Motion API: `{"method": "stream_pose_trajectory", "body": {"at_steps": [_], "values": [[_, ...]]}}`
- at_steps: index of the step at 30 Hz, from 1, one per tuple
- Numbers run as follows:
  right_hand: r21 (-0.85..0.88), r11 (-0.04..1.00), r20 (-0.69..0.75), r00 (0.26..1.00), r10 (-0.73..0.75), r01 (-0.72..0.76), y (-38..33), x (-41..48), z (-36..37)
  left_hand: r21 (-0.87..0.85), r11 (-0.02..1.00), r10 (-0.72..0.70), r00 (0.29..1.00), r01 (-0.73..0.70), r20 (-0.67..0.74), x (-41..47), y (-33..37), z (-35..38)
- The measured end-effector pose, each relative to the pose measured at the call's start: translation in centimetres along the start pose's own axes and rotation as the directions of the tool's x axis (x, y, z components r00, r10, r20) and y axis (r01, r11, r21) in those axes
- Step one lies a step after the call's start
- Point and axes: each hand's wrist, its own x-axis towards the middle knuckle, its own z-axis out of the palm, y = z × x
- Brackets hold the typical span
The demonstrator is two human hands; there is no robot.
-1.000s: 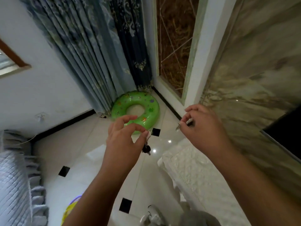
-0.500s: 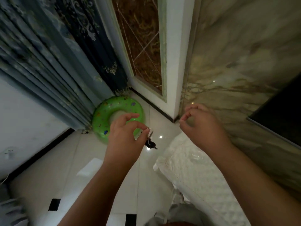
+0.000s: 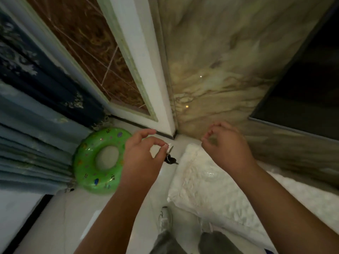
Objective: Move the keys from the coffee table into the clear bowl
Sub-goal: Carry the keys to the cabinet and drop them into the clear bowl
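Note:
A small bunch of keys (image 3: 170,158), one silver blade and dark heads, dangles from the thumb and forefinger of my left hand (image 3: 142,154). It hangs over the white floor, just left of a white lace-covered surface (image 3: 211,198). My right hand (image 3: 226,146) hovers above that surface's far end, its fingers curled together; I see nothing in them. A faint glassy shape (image 3: 209,174) lies on the lace below my right wrist; whether it is the clear bowl I cannot tell. No coffee table is in view.
A green inflatable swim ring (image 3: 100,162) lies on the floor by the blue curtains (image 3: 36,125). A white pillar (image 3: 146,79) and a marble wall (image 3: 220,70) stand ahead, with a dark screen (image 3: 302,88) at right. My grey shoes (image 3: 165,222) show below.
The view has swung right, so the swim ring and curtains slid left. A silver key seen in my right hand one second ago no longer shows. My left hand still holds the keys.

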Motion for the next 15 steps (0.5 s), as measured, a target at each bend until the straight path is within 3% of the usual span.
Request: {"method": "stream_pose_trajectory", "body": {"at_steps": [8, 15], "values": [[0.066, 0.958, -0.112, 0.952, 0.285, -0.279, 5.6, -1.2, 4.5, -0.077, 0.981, 0.188, 0.962, -0.176, 0.198, 4.7, -2.1, 7.5], [0.098, 0.888, -0.146, 0.876, 0.46, -0.45, 12.9, -3.0, 10.2, -0.105, 0.979, 0.2, 0.916, -0.174, 0.349, 4.4, -4.8, 14.9]]}}
